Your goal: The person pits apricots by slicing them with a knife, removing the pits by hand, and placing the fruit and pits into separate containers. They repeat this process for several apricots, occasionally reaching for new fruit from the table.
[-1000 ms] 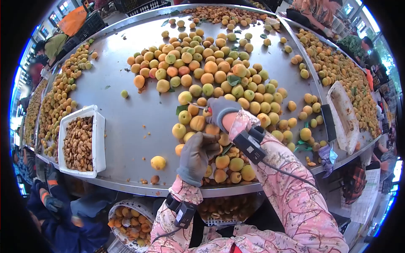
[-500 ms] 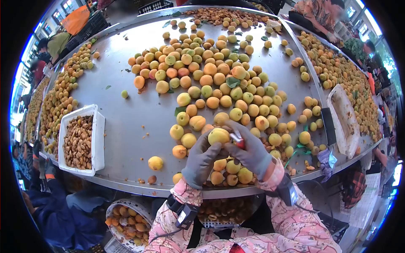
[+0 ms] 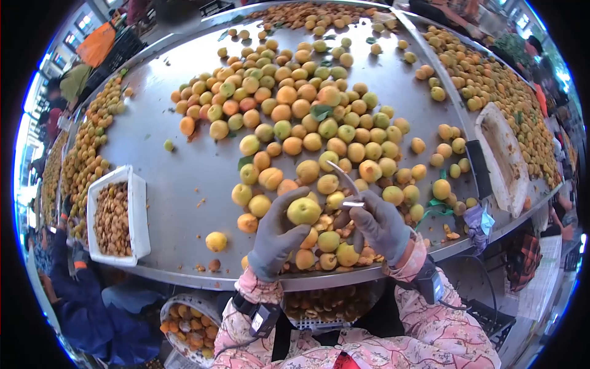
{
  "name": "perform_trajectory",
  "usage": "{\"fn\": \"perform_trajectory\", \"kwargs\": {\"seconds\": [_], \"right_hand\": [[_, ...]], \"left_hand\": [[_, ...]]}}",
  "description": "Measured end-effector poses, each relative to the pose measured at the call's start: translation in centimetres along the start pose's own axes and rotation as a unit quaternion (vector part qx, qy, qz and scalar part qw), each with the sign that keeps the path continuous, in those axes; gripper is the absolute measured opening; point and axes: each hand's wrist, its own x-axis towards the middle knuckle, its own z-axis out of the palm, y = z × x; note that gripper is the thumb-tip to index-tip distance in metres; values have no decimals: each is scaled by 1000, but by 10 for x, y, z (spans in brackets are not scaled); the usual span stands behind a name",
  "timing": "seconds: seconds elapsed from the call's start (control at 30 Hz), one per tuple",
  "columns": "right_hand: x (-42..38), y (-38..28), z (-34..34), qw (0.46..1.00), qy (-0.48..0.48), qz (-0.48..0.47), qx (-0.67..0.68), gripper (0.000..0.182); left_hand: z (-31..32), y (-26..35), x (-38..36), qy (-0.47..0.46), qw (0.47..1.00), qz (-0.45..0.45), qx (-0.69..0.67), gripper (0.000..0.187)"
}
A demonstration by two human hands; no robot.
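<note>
My left hand (image 3: 273, 241), in a grey glove, is closed around a yellow-green apricot (image 3: 303, 211) held above the metal table's near edge. To its right, my gloved right hand (image 3: 382, 227) grips a small knife (image 3: 345, 176). The thin curved blade points up and to the left, apart from the fruit. Whole apricots (image 3: 328, 242) and torn orange pieces lie beneath both hands. A larger heap of apricots (image 3: 286, 95) spreads over the table beyond them.
A white tub of apricot stones (image 3: 142, 215) stands at the left edge. Below the table are a bucket of apricots (image 3: 174, 301) and a basket of cut fruit (image 3: 332, 303). A long white tray (image 3: 501, 160) lies at right. Co-workers sit along both sides.
My hands have moved apart. The knife has come away from the apricot and its blade now shows, turned up and left. The view has shifted slightly.
</note>
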Motion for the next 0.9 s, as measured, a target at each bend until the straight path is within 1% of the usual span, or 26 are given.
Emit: {"fn": "perform_trajectory", "kwargs": {"seconds": [0.03, 0.07, 0.1, 0.13, 0.17, 0.2, 0.23, 0.27, 0.3, 0.33, 0.37, 0.4, 0.47, 0.5, 0.53, 0.57, 0.6, 0.63, 0.67, 0.73, 0.77, 0.8, 0.87, 0.9], "right_hand": [[3, 8, 5, 969, 0, 87, 233, 35], [5, 10, 2, 882, 7, 146, 449, 35], [1, 11, 6, 937, -10, 56, 346, 39], [0, 10, 10, 972, -26, -26, 232, 42], [-1, -5, 7, 989, -40, 21, 140, 42], [-2, -17, 10, 994, -60, 74, 55, 42], [-1, -17, 11, 995, -45, 65, 56, 42], [1, -15, 13, 996, -58, 66, 22, 43], [2, -15, 15, 995, -71, 68, -14, 44], [2, -16, 16, 996, -63, 64, -13, 44], [1, -19, 16, 995, -71, 68, -4, 41], [-1, -20, 16, 995, -75, 72, 4, 38], [1, -2, 24, 996, -49, 71, -22, 38], [3, 5, 28, 998, -52, 41, -8, 38], [5, 10, 29, 998, -56, 11, 6, 37], [3, -2, 27, 990, -86, 101, 38, 39], [6, 5, 30, 991, -77, 100, 39, 39], [9, 20, 38, 997, -54, 43, 34, 46], [9, 20, 38, 999, -30, -13, 27, 54], [5, 18, 37, 999, -32, -16, 18, 55], [4, 11, 35, 997, -68, 31, 14, 54], [4, 8, 35, 991, -106, 77, 10, 54], [7, 26, 43, 993, -100, 65, 7, 53], [10, 40, 51, 997, -77, 23, -10, 53]], "left_hand": [[-2, -5, 0, -10, 1000, -5, 4, 55], [-2, -12, 4, -38, 999, 0, 5, 55], [0, -12, 3, -58, 998, -2, 4, 54], [4, -10, 1, -76, 997, -5, 7, 54], [12, -10, 1, -84, 996, 8, -13, 54], [13, -11, -1, -83, 996, 17, -29, 54], [11, -15, -3, -66, 998, 15, -18, 53], [10, -15, -4, -76, 997, 17, -11, 53], [8, -15, -5, -64, 998, 3, -16, 53], [8, -15, -5, -52, 998, -10, -24, 53], [10, -16, -7, -37, 999, -6, 11, 51], [11, -17, -8, -49, 999, -6, 11, 51], [13, -22, -10, -24, 999, 13, 39, 49], [16, -24, -11, -14, 998, 30, 48, 47], [12, -31, -12, -25, 998, 30, 48, 47], [3, -39, -14, -9, 999, 18, 45, 46], [6, -36, -11, 7, 999, 6, 42, 46], [13, -34, -11, 13, 995, 56, 78, 42], [15, -33, -11, 3, 996, 54, 77, 42], [9, -36, -10, 21, 977, 103, 184, 38], [6, -37, -9, 19, 967, 128, 218, 38], [2, -38, -8, 16, 967, 127, 219, 38], [-3, -40, -7, 7, 984, 84, 154, 33], [-8, -43, -6, 12, 984, 86, 155, 33]]}}
